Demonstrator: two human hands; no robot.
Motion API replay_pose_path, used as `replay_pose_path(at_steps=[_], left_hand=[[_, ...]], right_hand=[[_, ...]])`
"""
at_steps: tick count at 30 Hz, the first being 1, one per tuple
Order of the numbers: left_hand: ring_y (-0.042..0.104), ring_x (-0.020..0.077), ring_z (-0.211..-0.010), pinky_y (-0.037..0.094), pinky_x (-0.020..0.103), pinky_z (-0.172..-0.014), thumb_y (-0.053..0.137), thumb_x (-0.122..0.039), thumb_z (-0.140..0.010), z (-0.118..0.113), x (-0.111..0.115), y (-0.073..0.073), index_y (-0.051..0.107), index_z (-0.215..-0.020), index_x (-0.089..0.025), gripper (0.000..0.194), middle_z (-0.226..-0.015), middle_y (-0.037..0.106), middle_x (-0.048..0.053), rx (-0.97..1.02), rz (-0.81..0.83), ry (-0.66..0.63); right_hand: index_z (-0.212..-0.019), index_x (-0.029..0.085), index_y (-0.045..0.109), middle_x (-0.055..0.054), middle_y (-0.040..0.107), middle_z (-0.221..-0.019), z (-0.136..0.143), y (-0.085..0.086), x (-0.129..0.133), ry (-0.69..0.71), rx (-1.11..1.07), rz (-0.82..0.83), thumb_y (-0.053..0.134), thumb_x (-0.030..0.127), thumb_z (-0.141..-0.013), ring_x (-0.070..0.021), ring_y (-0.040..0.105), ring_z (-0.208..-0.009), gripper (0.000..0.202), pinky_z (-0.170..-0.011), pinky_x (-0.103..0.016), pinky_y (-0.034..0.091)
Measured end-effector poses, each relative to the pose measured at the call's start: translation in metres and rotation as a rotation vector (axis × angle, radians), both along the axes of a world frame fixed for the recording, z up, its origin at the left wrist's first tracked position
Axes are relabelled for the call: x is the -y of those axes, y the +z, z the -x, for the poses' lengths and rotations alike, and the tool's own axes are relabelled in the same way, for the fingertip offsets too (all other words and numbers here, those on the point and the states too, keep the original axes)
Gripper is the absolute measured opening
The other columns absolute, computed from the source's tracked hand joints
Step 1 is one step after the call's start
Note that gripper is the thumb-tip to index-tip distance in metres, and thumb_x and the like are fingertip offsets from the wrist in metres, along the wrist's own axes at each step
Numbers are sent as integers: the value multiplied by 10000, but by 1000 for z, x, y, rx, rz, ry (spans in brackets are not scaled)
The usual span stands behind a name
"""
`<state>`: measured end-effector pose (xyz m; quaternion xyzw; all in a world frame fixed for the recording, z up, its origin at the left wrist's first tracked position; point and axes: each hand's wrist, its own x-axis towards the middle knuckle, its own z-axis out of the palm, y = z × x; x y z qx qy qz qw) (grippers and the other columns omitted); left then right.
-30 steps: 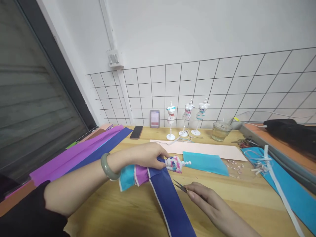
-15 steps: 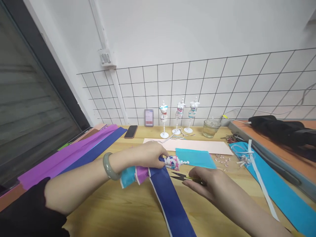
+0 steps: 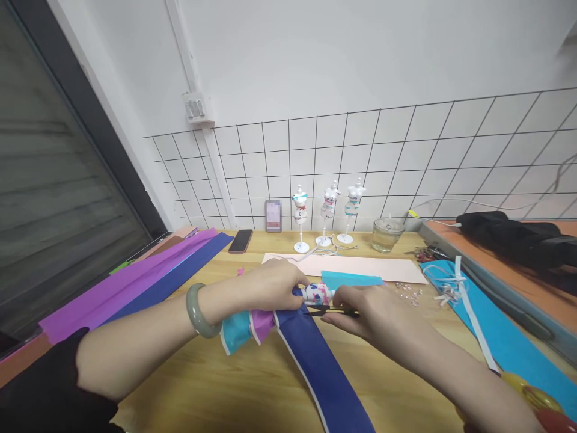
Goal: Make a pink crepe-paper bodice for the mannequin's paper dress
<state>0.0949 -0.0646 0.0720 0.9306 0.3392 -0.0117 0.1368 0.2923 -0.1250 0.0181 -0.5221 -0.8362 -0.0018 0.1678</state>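
Observation:
My left hand (image 3: 282, 284) is closed on a small dress form (image 3: 317, 293) lying sideways, pinching dark blue paper (image 3: 322, 367) against its waist. That strip has a white edge and runs down toward the front edge of the view. Light blue ruffled paper (image 3: 236, 331) and purple ruffled paper (image 3: 262, 325) hang below my left wrist. In my right hand (image 3: 360, 304) are small black scissors (image 3: 321, 310), their blades pointing left at the top of the dark blue strip, close to my left fingertips.
Three white dress forms (image 3: 300, 210) stand at the back, beside a glass (image 3: 387, 234). Two phones (image 3: 240, 241) are left of them. Purple sheets (image 3: 130, 279) lie left; a light blue strip (image 3: 509, 343) and an orange-topped case (image 3: 509, 258) are right. Pink paper (image 3: 360, 265) lies behind my hands.
My right hand has moved left with the scissors, whose blades now reach the dark blue paper and look closer together. My left hand keeps its hold.

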Motion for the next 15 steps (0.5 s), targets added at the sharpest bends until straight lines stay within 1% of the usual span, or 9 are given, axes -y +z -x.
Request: replay_pose_path(at_steps=[2, 4, 6, 9, 12, 15], left_hand=[[391, 96, -485, 210, 257, -473, 539, -199, -732, 0, 0, -1, 582, -658, -184, 87, -547, 527, -26, 1, 1, 10], [396, 97, -487, 213, 256, -472, 534, -236, -757, 0, 1, 0, 585, -661, -184, 120, -546, 526, -26, 4, 5, 11], [406, 99, -491, 217, 256, -472, 531, -258, -771, 0, 2, 1, 594, -667, -184, 142, -547, 530, -26, 3, 7, 13], [434, 103, -509, 224, 255, -480, 539, -253, -772, 0, 5, 2, 641, -735, -188, 126, -576, 568, -22, 14, 21, 17], [456, 106, -524, 232, 250, -487, 544, -257, -780, -1, 7, 3, 667, -786, -197, 138, -599, 592, -22, 29, 35, 13], [465, 109, -533, 243, 248, -494, 550, -238, -774, -1, 8, 2, 669, -785, -200, 126, -601, 598, -22, 18, 23, 5]], right_hand=[[-742, 205, 663, -38, 691, -603, 1, -1, -2, 10, 10, -5, 562, 468, -878, -195, 608, -499, 313, -453, -266, 253], [-724, 198, 655, -41, 680, -587, 2, -2, -4, 17, 30, -21, 563, 471, -876, -190, 595, -485, 326, -449, -267, 239], [-682, 201, 638, -30, 649, -544, 3, -1, -5, 26, 19, -40, 533, 503, -884, -162, 544, -439, 378, -435, -263, 220], [-610, 209, 594, 0, 571, -475, 6, 5, -5, 61, -64, -37, 457, 574, -896, -109, 423, -376, 484, -407, -250, 197], [-590, 211, 571, 27, 505, -452, 8, 12, -4, 104, -130, -1, 475, 557, -895, -78, 329, -360, 471, -397, -242, 181], [-588, 215, 573, 35, 473, -455, 10, 15, -4, 129, -132, -11, 499, 539, -890, -71, 285, -367, 450, -400, -240, 177]])
